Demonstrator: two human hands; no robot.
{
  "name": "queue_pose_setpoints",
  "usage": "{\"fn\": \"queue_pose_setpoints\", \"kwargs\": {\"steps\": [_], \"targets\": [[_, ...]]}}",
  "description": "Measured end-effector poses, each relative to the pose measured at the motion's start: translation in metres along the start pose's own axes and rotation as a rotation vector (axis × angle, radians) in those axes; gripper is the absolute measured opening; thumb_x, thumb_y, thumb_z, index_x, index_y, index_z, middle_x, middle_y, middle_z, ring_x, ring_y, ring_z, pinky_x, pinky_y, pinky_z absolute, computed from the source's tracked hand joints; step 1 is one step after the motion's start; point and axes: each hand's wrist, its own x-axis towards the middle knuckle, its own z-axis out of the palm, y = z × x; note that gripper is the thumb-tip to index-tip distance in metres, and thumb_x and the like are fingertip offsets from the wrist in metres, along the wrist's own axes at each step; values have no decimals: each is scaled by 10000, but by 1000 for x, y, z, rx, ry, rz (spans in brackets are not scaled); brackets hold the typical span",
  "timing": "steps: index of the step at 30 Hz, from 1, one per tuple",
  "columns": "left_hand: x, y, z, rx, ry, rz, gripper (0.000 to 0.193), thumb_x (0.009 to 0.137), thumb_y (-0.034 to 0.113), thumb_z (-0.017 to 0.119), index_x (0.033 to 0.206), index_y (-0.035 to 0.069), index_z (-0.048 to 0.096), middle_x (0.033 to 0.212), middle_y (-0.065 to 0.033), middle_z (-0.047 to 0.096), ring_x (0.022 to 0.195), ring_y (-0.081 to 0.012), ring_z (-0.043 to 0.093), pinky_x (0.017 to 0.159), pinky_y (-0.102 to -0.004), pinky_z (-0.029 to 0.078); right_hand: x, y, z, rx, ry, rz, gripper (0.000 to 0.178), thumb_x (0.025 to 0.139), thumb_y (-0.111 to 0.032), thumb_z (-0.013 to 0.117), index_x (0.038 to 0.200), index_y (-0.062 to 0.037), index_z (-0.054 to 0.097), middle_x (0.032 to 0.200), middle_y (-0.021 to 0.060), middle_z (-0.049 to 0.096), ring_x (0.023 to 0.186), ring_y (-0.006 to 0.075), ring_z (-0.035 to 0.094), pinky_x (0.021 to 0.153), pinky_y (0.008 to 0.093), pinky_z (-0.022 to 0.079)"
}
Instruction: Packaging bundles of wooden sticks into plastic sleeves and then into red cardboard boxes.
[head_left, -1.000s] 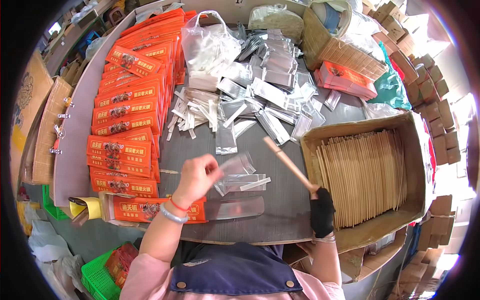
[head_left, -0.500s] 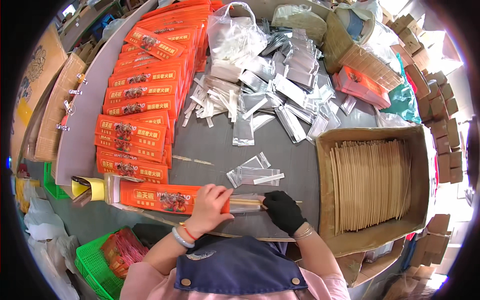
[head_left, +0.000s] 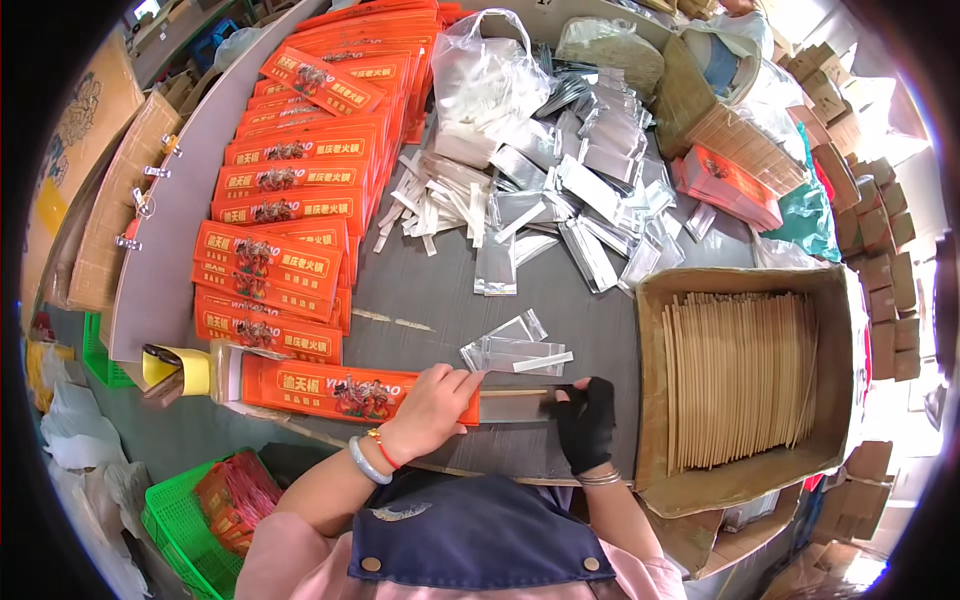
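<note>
An orange printed paper sleeve lies along the near edge of the table, on top of others like it. My bare left hand presses on its right end, thumb and fingers closed over the edge. From that end stick out wooden chopsticks and a clear plastic packet. My right hand, in a black glove with bare fingertips, pinches the right end of the chopsticks. How far the chopsticks reach inside the sleeve is hidden.
A cardboard box of loose chopsticks stands at right. Clear packets lie just beyond my hands, with a larger pile behind. Overlapping orange sleeves fill the left side. A yellow-wrapped holder sits at the left edge.
My left hand and the sleeve's end have shifted slightly right. My right hand has moved to the chopsticks' right end, which stuck out past it before.
</note>
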Motion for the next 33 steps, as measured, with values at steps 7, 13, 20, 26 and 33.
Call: {"fn": "queue_pose_setpoints", "kwargs": {"steps": [7, 13, 20, 26, 33], "targets": [[7, -3, 2, 45, -1, 72, 561, 677, 167, 800, 1198, 102, 604, 1074, -114, 582, 1011, -311, 533, 877, -422, 460, -2, -66, 8, -154, -279, -338, 602, 682, -300, 843, 1148, -65, 543, 1035, 110, 585, 948, 253, 605, 846, 395, 451], [25, -6, -101, 141, -222, 169, 249, 651, 103, 719, 884, 96, 630, 1046, -121, 549, 983, -328, 530, 840, -440, 461, 12, -57, -48, -459, -266, -416, 642, 612, -447, 833, 1100, -104, 597, 1014, 73, 614, 991, 291, 578, 893, 459, 377], [-19, -31, -28, 180, 361, -355, 768, 651, 325, 858, 1283, 26, 540, 1378, -232, 399, 1289, -440, 361, 1063, -576, 303, 9, -59, -54, -577, -123, -423, 654, 592, -397, 846, 1120, -100, 597, 992, 70, 607, 945, 287, 571, 872, 445, 379], [-37, -33, 27, -58, 426, -472, 989, 620, 418, 884, 1382, -24, 436, 1462, -221, 348, 1371, -426, 280, 1138, -559, 201, 10, -65, -54, -662, -263, -423, 657, 605, -411, 836, 1137, -98, 609, 1048, 59, 610, 995, 266, 564, 931, 464, 337], [-33, -31, 28, -71, 352, -466, 1022, 614, 414, 894, 1414, 1, 409, 1507, -228, 301, 1398, -437, 244, 1150, -567, 172, 4, -70, 23, -528, -440, -515, 657, 691, -481, 778, 1190, -108, 571, 1112, 116, 581, 1085, 304, 535, 961, 523, 334]]}}
